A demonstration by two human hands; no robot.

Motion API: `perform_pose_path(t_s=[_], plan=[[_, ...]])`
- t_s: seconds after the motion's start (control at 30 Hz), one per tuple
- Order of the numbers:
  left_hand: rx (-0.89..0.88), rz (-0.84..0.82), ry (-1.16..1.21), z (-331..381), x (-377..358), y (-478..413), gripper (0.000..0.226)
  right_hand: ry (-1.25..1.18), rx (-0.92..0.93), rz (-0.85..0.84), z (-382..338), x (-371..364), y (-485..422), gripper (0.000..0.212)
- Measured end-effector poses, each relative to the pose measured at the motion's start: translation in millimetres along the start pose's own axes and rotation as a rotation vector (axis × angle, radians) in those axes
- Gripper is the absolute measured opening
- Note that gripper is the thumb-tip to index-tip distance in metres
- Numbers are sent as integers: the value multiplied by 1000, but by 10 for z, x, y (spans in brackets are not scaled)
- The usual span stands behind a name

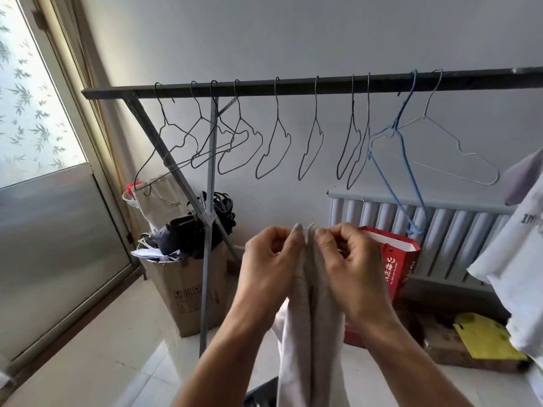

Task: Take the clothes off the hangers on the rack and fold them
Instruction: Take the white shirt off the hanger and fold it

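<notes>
The left hand [269,259] and right hand [349,257] each pinched the top of a pale cloth [308,333] hanging between them; bare hangers [273,145] hung on the rack [293,85] above.

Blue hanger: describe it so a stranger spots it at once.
Find the dark rail across the wall. Follow its row of bare wire hangers rightward to above the radiator. Only the blue hanger is coloured; its neighbours are grey or white.
</notes>
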State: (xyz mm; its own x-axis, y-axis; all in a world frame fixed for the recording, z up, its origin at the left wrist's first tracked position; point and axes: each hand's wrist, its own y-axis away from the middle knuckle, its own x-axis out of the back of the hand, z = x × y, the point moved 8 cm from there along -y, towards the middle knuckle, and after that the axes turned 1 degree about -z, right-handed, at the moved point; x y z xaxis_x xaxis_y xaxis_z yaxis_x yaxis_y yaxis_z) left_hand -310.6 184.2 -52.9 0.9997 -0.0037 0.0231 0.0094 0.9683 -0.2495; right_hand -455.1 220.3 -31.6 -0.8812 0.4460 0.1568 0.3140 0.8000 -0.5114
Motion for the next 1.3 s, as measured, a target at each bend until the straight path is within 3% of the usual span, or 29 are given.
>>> perform_pose_path(t_s=[0.17, 0.37, 0.5, 0.57, 0.63, 0.7, 0.77, 0.9, 1.0, 1.1, 1.3], plan=[[22, -62, 49, 64, -110, 62, 20, 12, -15, -75, 1, -66, -2, 17], [55, -177, 224, 170, -216, 156, 41, -86, -76, -239, 16, -156, 14, 19], [-55, -72, 45, 198, 121, -31, 21, -191, -80, -308, 5, -57, -70, 6], [-56, -78, -71, 128, 301, -208, 45, -265, -89, -386, -7, -28, -122, 9], [37, -296, -50, 26, 223, -298, 83, -367, -106, -456, -32, -29, -162, 11], [74, -530, -24, 15, 22, -245, 91, -471, -143, -494, -50, -35, -198, 10], [85, -561, 91, 68, -43, -258, 79, -540, -166, -493, -71, -4, -227, 12], [-25, -438, 278, 245, 84, -421, 17, -498, -147, -424, -56, 119, -276, 12], [-86, -398, 300, 401, 37, -386, 22, -394, -112, -371, -56, 158, -281, 12], [-122, -328, 118, 507, 15, -343, 28, -360, -90, -338, -96, 155, -280, 18], [-18, -561, -242, 597, -105, -251, 36, -306, -7, -374, -202, 109, -283, 15]])
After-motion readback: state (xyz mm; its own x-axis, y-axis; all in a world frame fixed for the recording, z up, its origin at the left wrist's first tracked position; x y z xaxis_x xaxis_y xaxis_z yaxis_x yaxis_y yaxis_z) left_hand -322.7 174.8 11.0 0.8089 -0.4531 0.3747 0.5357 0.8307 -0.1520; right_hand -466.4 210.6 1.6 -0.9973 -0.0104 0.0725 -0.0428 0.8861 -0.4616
